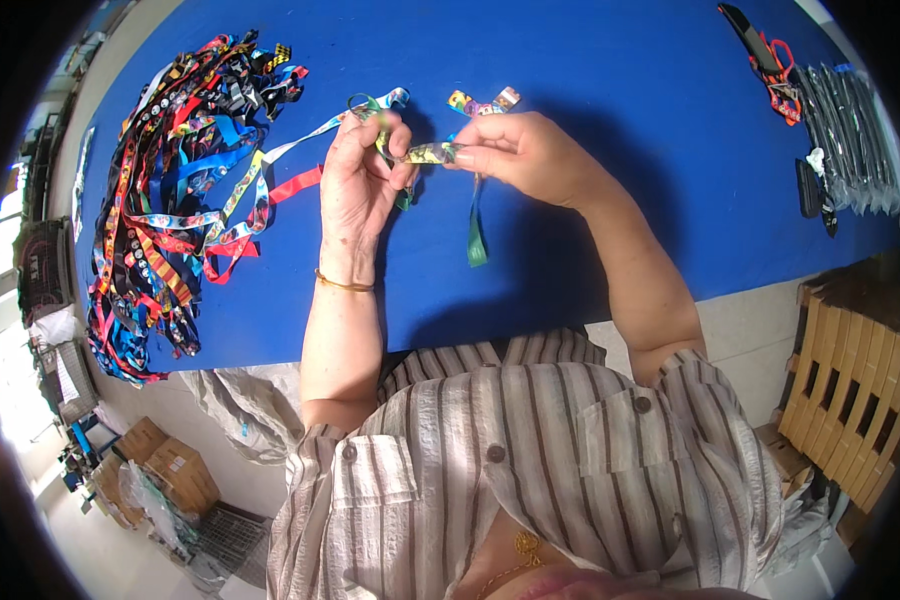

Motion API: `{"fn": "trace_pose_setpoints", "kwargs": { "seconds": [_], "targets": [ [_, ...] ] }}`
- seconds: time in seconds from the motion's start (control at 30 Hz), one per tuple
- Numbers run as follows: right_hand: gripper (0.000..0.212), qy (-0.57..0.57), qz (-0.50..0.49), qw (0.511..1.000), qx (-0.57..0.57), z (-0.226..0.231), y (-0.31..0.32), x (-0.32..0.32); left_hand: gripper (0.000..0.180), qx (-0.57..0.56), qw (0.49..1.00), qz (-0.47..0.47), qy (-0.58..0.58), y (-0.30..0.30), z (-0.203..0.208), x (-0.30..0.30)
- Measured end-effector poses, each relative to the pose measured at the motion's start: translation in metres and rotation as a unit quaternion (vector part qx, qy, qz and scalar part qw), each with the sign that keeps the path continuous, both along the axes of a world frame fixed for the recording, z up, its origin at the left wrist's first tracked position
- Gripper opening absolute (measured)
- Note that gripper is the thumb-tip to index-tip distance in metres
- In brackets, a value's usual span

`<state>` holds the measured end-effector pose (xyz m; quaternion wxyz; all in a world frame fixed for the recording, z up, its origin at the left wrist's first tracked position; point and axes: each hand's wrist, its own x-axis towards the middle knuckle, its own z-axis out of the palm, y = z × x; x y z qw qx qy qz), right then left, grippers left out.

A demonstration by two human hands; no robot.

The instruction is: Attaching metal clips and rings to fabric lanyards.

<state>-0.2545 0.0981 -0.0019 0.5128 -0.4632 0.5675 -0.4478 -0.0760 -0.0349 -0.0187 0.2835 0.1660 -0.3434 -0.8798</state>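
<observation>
My left hand (358, 190) is raised over the blue table with its fingers curled around a green and yellow printed lanyard (428, 154). From the right side, my right hand (535, 158) pinches the same strap between thumb and fingertips, so a short stretch spans both hands. A dark green strap end (478, 246) hangs below my right hand. Beyond the fingers lies a multicoloured strap piece (485, 103). Past my left hand, a light blue printed strap (305, 137) and a red strap (295, 185) run toward the pile; my fingers partly hide where they end.
A large heap of mixed printed lanyards (185, 190) covers the left side of the blue tabletop (570, 50). At the far right sit red-handled scissors (778, 70), a stack of clear-bagged dark items (852, 135) and a small black object (808, 188). Cardboard boxes (175, 470) stand on the floor at left.
</observation>
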Motion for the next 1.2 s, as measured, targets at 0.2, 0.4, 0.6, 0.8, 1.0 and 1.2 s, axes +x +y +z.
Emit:
{"fn": "trace_pose_setpoints", "kwargs": {
  "seconds": [0.2, 0.4, 0.6, 0.8, 1.0, 1.2],
  "targets": [
    [0.021, -0.065, 0.036, 0.996, -0.04, 0.003, 0.004, -0.004, 0.018, -0.011, 1.0, -0.015, 0.001, -0.001, 0.0, 0.001],
    [0.021, -0.105, 0.005, 0.994, -0.021, 0.009, 0.002, -0.002, 0.018, -0.02, 0.994, -0.101, 0.043, 0.001, 0.002, 0.003],
    [0.022, -0.082, -0.051, 0.995, -0.025, 0.011, 0.001, 0.004, 0.018, -0.049, 0.989, -0.142, 0.011, 0.004, 0.001, 0.003],
    [0.024, -0.15, -0.08, 0.985, -0.037, 0.01, 0.0, 0.001, 0.019, -0.085, 0.978, -0.189, 0.016, 0.004, 0.001, 0.003],
    [0.024, -0.131, -0.053, 0.989, -0.041, 0.013, -0.001, 0.006, 0.024, -0.138, 0.975, -0.169, -0.037, 0.007, 0.006, 0.002],
    [0.021, -0.103, -0.048, 0.992, -0.059, 0.01, 0.0, 0.008, 0.024, -0.147, 0.963, -0.217, -0.07, 0.007, 0.008, 0.003]
  ]
}}
